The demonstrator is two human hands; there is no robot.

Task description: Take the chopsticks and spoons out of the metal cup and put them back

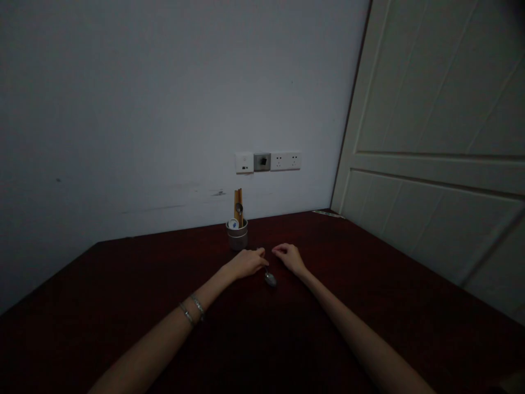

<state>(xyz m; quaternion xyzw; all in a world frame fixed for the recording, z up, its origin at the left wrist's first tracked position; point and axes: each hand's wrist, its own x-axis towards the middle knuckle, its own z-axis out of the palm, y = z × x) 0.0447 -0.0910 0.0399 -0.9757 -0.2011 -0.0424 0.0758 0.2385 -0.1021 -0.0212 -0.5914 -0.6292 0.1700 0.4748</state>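
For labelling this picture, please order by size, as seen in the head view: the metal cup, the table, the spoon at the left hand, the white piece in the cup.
1. Table
2. Metal cup
3. Spoon at the left hand, and white piece: they look alike, each partly hidden, so unranked.

Dim, greyish light throughout — the wall (164,109) dull, the dark tabletop (102,295) nearly black up close.
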